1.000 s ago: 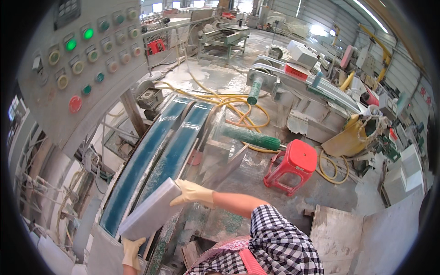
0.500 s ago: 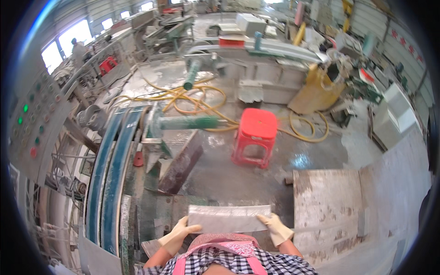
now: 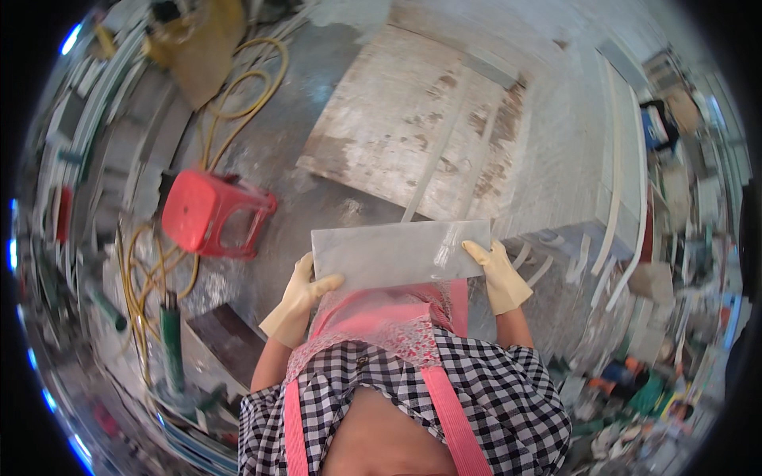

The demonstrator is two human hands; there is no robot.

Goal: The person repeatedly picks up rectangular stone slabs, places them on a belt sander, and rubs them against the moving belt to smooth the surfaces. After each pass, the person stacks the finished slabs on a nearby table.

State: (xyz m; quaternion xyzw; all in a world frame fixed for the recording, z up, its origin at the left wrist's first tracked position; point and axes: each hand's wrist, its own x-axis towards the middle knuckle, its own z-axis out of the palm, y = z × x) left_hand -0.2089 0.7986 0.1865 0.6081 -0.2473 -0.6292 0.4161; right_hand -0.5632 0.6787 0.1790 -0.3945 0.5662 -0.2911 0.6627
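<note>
A flat grey-white stone slab, long and rectangular, is held level in front of my apron. My left hand, in a cream rubber glove, grips its left end with the thumb on the upper face. At the right end my right hand, gloved alike, holds the slab with its thumb on top as well. The fingers beneath the slab are hidden. Light glints off the slab near the right thumb.
Ahead lies a stained wooden board with pale strips on it. A red plastic stool stands at left beside a yellow hose. More long pale strips lie at right; a green cylinder is at lower left.
I have turned to the right with the slab still in both hands. The stool has shifted to the left of the view, and the wooden board is now straight ahead. The slab's broad face shows more.
</note>
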